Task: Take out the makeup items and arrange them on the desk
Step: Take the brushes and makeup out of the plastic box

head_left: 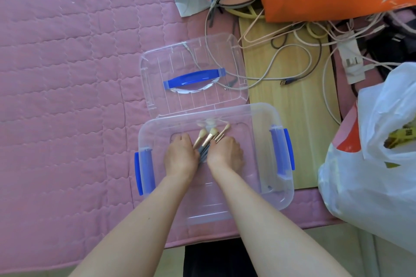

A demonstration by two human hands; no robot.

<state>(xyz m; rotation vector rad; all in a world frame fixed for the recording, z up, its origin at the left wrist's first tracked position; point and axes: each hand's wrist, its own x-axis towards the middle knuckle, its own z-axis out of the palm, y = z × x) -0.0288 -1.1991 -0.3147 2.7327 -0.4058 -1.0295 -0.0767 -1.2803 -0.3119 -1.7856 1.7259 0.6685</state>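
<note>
Inside the clear plastic storage box (258,164), left hand (180,157) and right hand (225,155) gather grey-handled, pale-bristled makeup brushes (208,139) between them; each grip seemingly curled round the bundle, fingertips hidden.

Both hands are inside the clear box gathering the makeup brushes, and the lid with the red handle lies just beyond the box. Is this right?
Not quite. In the head view the lid has a blue handle, not a red one. The rest holds: the left hand and right hand are inside the clear box, gathering the makeup brushes, and the lid lies just beyond it.
</note>
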